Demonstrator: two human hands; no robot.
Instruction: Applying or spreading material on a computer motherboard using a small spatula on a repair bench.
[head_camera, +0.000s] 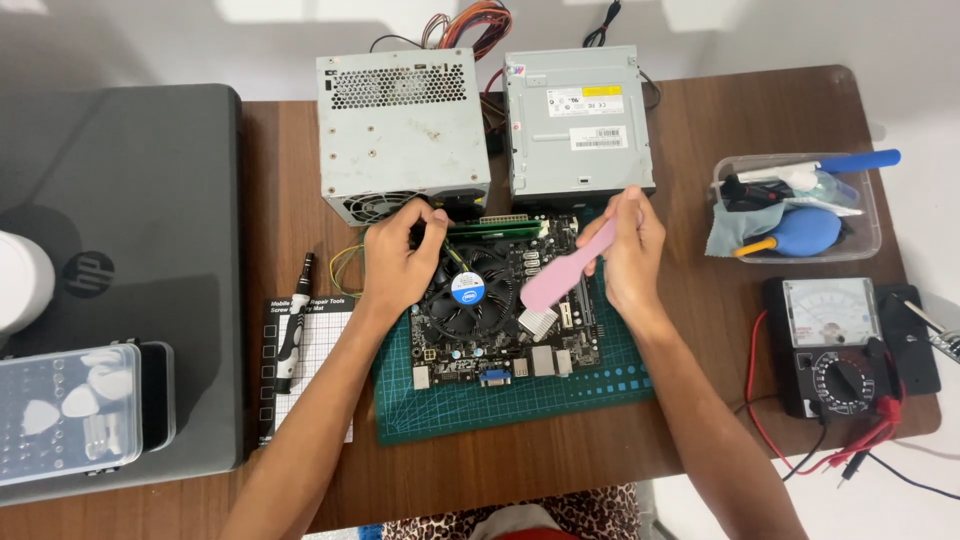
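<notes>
Gripping a pink brush (565, 272) over the circuit board (500, 305) on the table (700, 120), the right hand (630, 255) could snag small parts if pressed hard. The left hand (400, 258) rests curled on the board's edge; shifting it might slide the board off the green mat (520, 400).

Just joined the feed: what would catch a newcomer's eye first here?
Mid-desk, a motherboard lies on a green cutting mat, with the right hand holding a pink brush over it. The left hand rests on the board's upper left corner. Behind stand a grey power supply and an optical drive.
</notes>
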